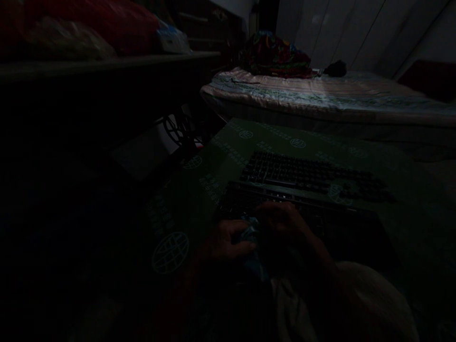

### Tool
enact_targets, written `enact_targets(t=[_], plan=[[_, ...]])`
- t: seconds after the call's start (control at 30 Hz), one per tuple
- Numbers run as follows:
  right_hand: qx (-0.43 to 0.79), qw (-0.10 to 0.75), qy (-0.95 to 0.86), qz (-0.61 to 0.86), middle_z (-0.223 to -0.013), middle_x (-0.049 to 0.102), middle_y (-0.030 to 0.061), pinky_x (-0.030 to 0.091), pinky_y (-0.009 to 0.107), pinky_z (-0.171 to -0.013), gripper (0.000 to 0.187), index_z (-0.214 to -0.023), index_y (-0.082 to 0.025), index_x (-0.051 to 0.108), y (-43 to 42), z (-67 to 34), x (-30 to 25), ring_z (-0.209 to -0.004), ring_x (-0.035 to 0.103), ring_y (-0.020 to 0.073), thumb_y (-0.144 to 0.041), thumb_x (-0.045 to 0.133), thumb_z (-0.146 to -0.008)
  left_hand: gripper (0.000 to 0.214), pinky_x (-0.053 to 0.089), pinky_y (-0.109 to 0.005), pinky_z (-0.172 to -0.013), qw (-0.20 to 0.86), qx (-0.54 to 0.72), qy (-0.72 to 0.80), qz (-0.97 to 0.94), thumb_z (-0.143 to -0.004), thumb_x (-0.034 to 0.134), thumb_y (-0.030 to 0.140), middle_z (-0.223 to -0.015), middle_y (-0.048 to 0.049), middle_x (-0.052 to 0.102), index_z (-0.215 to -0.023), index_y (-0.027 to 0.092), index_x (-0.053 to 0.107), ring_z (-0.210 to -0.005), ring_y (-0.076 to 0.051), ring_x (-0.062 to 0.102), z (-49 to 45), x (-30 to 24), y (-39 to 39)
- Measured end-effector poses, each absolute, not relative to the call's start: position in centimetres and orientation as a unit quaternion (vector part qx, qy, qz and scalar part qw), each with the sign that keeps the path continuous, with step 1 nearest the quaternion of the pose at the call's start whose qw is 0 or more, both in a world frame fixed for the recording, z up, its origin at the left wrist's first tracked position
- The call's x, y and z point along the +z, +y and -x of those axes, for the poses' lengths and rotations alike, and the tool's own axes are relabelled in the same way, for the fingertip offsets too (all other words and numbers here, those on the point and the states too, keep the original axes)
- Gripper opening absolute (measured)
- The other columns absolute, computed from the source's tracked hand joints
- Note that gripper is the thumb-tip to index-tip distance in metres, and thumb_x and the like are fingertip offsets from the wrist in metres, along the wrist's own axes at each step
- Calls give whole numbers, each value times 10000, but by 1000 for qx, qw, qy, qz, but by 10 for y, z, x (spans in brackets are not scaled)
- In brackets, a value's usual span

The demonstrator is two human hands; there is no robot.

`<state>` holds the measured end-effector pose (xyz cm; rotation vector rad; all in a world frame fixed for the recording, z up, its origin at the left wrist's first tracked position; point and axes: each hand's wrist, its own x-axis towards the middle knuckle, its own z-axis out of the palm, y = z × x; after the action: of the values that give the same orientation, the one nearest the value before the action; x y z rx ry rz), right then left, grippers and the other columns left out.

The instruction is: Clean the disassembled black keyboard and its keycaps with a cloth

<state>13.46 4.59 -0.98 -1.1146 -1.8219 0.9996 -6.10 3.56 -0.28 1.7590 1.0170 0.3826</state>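
The left hand (225,241) pinches a crumpled, blue, cloth-like piece of thin fabric (251,232) between thumb and forefinger, the grip narrow and closed on it. The right hand (281,219) sits just beside it with curled fingers, over the near part of a flat, black, laptop-like panel with built-in keys (356,237); whether those fingers hold a bit of the fabric or anything small cannot be told in this dim light. The fabric lies between the 2 hands, at the near left of the panel, with its lower folds hanging toward the person. Beyond the panel a separate black, rectangular keyboard (302,173) lies on a dark green sheet printed with white globes and lettering (221,164).

Good handling here would seem to call for a small, firm bunch, pinched close to the fingertips, so that loose folds do not drag across the keys. Light pressure suits the panel, since key edges could snag thin fabric or lift a cap. The 2 hands are close together, so the right fingers would do best to work clear of the left thumb. More light would help greatly, as the contact point is nearly lost in shadow.
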Motion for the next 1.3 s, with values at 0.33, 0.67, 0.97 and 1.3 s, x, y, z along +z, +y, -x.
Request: enact_targets(t=[0.33, 0.67, 0.97, 1.3], plan=[[406, 384, -711, 426, -747, 704, 30, 472, 219, -599, 203, -833, -160, 687, 45, -129, -11, -657, 629, 137, -173, 499, -758, 165, 361, -206, -576, 504, 147, 427, -737, -717, 553, 306, -702, 25, 487, -725, 141, 550, -657, -116, 469, 60, -2, 34], [381, 387, -727, 421, -772, 708, 22, 466, 198, -611, 228, -862, -165, 686, 45, -126, -15, -678, 634, 127, -131, 484, -760, 188, 360, -211, -573, 502, 168, 422, -736, -716, 560, 319, -696, 23, 485, -740, 132, 560, -656, -117, 466, 62, -2, 36], [382, 380, -728, 424, -801, 712, 30, 473, 217, -638, 240, -892, -168, 682, 46, -126, -19, -709, 636, 136, -141, 475, -772, 208, 373, -214, -567, 497, 166, 447, -725, -705, 567, 344, -676, 23, 502, -721, 136, 563, -644, -121, 489, 61, 2, 37], [444, 368, -665, 475, -671, 671, 33, 420, 203, -499, 178, -742, -132, 676, 45, -147, 2, -580, 585, 128, -230, 529, -721, 242, 340, -189, -522, 527, 132, 424, -725, -706, 575, 374, -653, 30, 470, -691, 135, 536, -602, -100, 447, 62, -5, 37]])
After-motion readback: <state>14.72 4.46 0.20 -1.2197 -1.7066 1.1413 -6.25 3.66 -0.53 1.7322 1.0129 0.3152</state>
